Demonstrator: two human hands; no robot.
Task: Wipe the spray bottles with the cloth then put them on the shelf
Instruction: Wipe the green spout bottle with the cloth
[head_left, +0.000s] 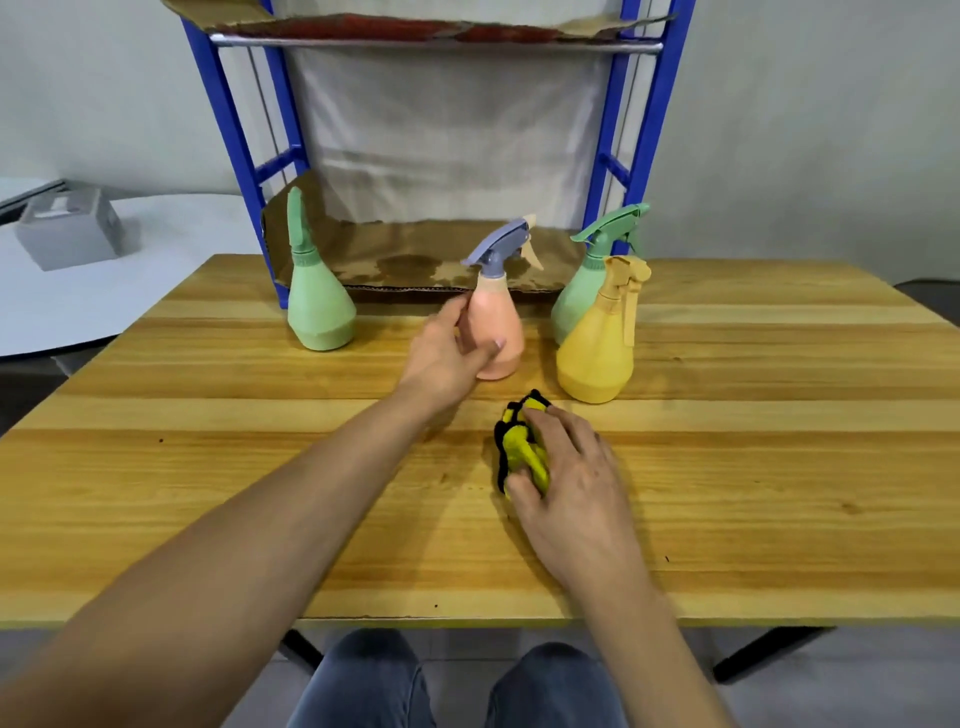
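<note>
Several spray bottles stand on the wooden table (208, 467) in front of a blue shelf (228, 135). My left hand (441, 358) wraps around the pink bottle (496, 322) with a purple trigger head; thumb and fingers touch its sides. My right hand (576, 478) rests on a crumpled yellow cloth with black edging (519, 441) lying on the table, fingers curled over it. A green bottle (317, 301) stands at the left. At the right, a yellow bottle (597, 353) stands in front of a second green bottle (587, 280).
The shelf's lower level is lined with stained brown cardboard (415, 254); an upper level (431, 36) also carries cardboard. A grey box (67, 228) sits on a white surface at far left. My knees show below the table's near edge.
</note>
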